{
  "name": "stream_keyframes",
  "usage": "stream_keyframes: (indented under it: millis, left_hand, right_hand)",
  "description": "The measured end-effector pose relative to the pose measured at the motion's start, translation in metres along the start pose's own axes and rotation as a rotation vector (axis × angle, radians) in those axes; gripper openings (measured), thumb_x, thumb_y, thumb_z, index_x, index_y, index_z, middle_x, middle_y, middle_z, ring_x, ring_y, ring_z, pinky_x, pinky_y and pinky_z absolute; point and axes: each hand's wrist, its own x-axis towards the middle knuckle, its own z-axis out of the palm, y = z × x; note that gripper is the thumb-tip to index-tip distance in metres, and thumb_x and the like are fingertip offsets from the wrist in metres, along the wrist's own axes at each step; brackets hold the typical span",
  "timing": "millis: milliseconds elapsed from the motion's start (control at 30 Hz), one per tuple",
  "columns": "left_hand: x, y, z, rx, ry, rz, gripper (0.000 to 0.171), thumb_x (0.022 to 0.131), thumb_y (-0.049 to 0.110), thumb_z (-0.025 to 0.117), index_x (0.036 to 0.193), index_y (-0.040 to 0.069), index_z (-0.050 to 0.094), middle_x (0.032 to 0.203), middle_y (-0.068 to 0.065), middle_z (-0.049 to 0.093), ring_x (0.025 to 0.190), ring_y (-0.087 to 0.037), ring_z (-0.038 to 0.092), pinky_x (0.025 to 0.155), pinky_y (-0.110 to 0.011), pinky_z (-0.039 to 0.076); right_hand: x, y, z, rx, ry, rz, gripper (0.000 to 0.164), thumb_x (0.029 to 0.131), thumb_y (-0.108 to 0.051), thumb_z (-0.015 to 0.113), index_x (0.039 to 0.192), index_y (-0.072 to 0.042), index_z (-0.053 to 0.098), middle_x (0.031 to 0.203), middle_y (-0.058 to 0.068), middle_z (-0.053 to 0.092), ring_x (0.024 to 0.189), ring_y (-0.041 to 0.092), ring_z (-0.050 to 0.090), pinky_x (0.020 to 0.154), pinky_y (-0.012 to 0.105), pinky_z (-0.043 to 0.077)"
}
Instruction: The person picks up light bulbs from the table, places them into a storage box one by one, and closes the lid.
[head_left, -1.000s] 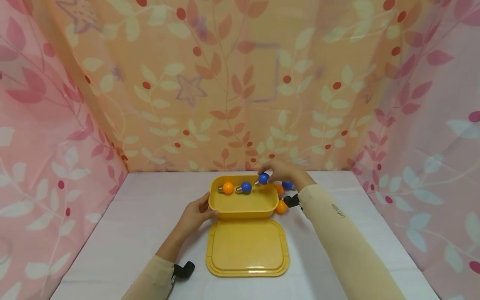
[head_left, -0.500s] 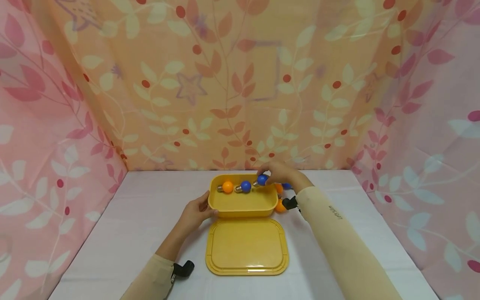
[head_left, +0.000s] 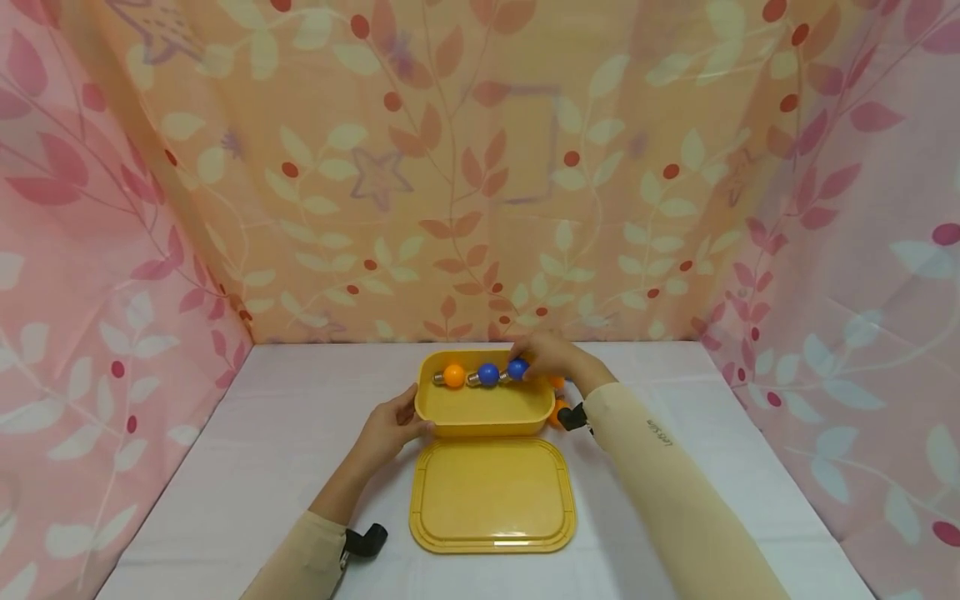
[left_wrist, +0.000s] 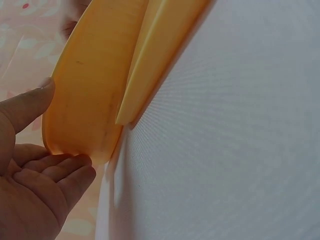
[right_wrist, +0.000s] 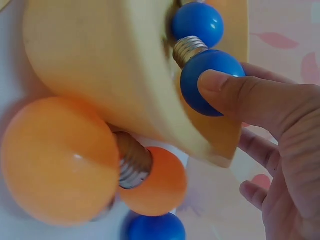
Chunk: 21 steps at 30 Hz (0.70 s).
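Three sides of leafy cloth [head_left: 450, 187], peach behind and pink left and right, close in a white table [head_left: 255, 442]. Yellow box [head_left: 487, 410] sits at center frame, its lid [head_left: 492, 493] flat just below it. My right hand [head_left: 553, 354] pinches a blue bulb [head_left: 517, 370] inside the box, toward upper right; thumb on the glass, fingertips hidden behind. Can't tell if its screw base touches the next blue bulb [head_left: 488, 374]. An orange bulb [head_left: 453, 376] lies left of that. My left hand [head_left: 390, 427] grips the box's left end, thumb at the near corner. Outside the box's right side: two orange bulbs [right_wrist: 62, 160] and another blue one [right_wrist: 156, 229], cut off at the bottom of the right wrist view. In the head view, my right arm and its black wrist mount [head_left: 573, 417] block most of these. Both sleeves run off the bottom edge; left wrist view is dim, box interior hidden.
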Motion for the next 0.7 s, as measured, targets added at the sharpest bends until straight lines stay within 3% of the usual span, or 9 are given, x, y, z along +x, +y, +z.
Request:
stream_keyframes:
  millis: [200, 367, 533, 700]
  left_hand:
    - [0.001, -0.002, 0.000, -0.009, -0.004, 0.002, 0.093, 0.089, 0.028, 0.082, 0.161, 0.007, 0.027, 0.163, -0.011, 0.038, 0.145, -0.024, 0.045, 0.111, -0.035, 0.045]
    - [0.002, -0.003, -0.001, 0.002, -0.004, 0.004, 0.092, 0.090, 0.028, 0.081, 0.162, 0.007, 0.027, 0.163, -0.012, 0.036, 0.145, -0.025, 0.045, 0.111, -0.036, 0.045]
    - [0.002, 0.000, -0.001, 0.026, -0.001, 0.005, 0.092, 0.090, 0.031, 0.080, 0.162, 0.008, 0.027, 0.163, -0.013, 0.037, 0.145, -0.026, 0.046, 0.112, -0.038, 0.045]
    - [0.002, 0.001, 0.000, 0.029, -0.008, -0.004, 0.094, 0.090, 0.032, 0.081, 0.162, 0.008, 0.026, 0.162, -0.013, 0.038, 0.144, -0.026, 0.046, 0.112, -0.039, 0.046]
  right_hand:
    - [0.002, 0.005, 0.008, -0.036, 0.016, -0.041, 0.035, 0.084, -0.018, 0.086, 0.118, -0.021, 0.078, 0.115, -0.009, 0.073, 0.113, 0.022, 0.057, 0.111, 0.061, 0.023]
    - [0.002, 0.006, 0.012, -0.047, 0.036, -0.051, 0.038, 0.084, -0.019, 0.086, 0.121, -0.021, 0.077, 0.116, -0.007, 0.072, 0.114, 0.022, 0.056, 0.108, 0.056, 0.029]
    - [0.001, 0.007, 0.015, -0.036, 0.046, -0.018, 0.037, 0.085, -0.020, 0.086, 0.120, -0.023, 0.077, 0.117, -0.008, 0.072, 0.113, 0.021, 0.057, 0.106, 0.049, 0.033]
    - [-0.001, 0.008, 0.018, -0.002, 0.035, 0.026, 0.037, 0.085, -0.021, 0.086, 0.121, -0.025, 0.076, 0.118, -0.008, 0.073, 0.113, 0.021, 0.055, 0.109, 0.048, 0.031]
